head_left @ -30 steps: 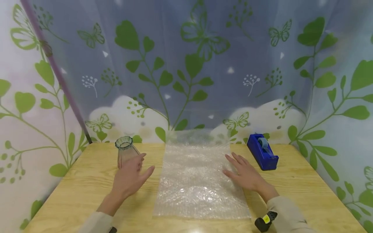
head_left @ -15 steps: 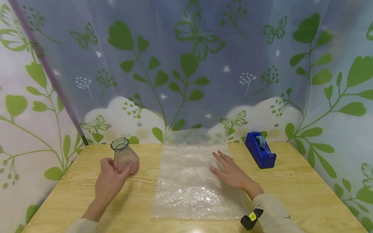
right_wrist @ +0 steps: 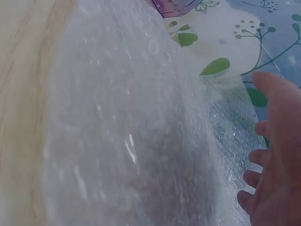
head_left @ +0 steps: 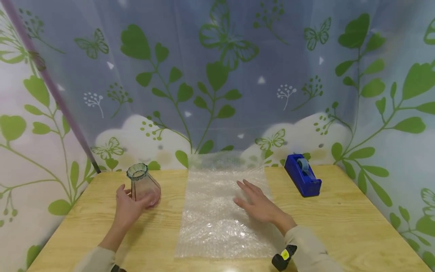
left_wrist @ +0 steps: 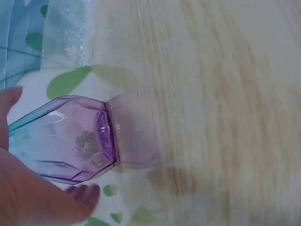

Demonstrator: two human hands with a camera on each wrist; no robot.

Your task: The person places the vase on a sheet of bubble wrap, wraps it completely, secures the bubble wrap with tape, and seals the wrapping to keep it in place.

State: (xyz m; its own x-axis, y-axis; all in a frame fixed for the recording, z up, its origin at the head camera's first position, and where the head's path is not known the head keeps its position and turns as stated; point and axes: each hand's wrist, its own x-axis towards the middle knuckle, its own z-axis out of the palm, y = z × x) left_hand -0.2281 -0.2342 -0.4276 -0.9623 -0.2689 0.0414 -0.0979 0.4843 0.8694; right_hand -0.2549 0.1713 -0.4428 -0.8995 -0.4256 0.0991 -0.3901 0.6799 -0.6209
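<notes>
A faceted glass vase [head_left: 146,187], teal at its scalloped rim and pink-purple toward the base, stands at the left of the wooden table. My left hand [head_left: 127,207] grips its lower body, thumb across the near side. In the left wrist view, the vase [left_wrist: 75,136] shows between thumb and fingers, its base meeting its own reflection on the tabletop. My right hand [head_left: 259,206] is over the right half of a clear bubble wrap sheet [head_left: 210,219], fingers spread and holding nothing. The right wrist view has this hand [right_wrist: 282,155] beside the bubble wrap's far part.
A blue tape dispenser [head_left: 302,175] with a roll of tape stands at the back right of the table [head_left: 353,226]. Behind the table hangs a leaf-patterned curtain [head_left: 163,83], and the bubble wrap's far end reaches up against it.
My left hand has come round the vase's lower body from beside it and now grips it. The right hand has moved left, farther over the bubble wrap. The head view has shifted slightly.
</notes>
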